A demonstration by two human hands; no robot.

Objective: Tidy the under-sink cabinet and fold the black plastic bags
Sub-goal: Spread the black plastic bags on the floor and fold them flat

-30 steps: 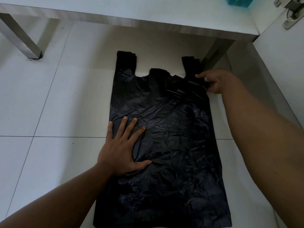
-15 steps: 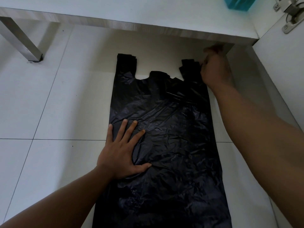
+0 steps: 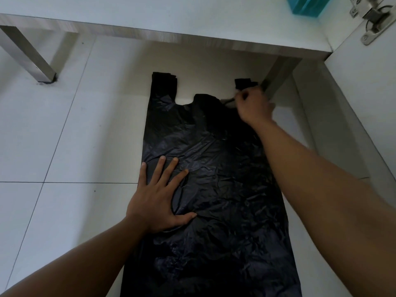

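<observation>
A black plastic bag lies flat on the white tiled floor, handles pointing away from me toward the cabinet. My left hand presses flat on the bag's left edge, fingers spread. My right hand is at the bag's far right handle, fingers curled round it; only the handle's tip shows above the hand. The left handle lies straight on the floor.
The cabinet's bottom board runs across the top on metal legs, with one leg just beyond my right hand. A teal box stands inside. The open white door with its hinge is at the right.
My right hand moved from the bag's right shoulder up toward the cabinet leg, then back a little onto the right handle, which it now grips. The left hand stayed put.
</observation>
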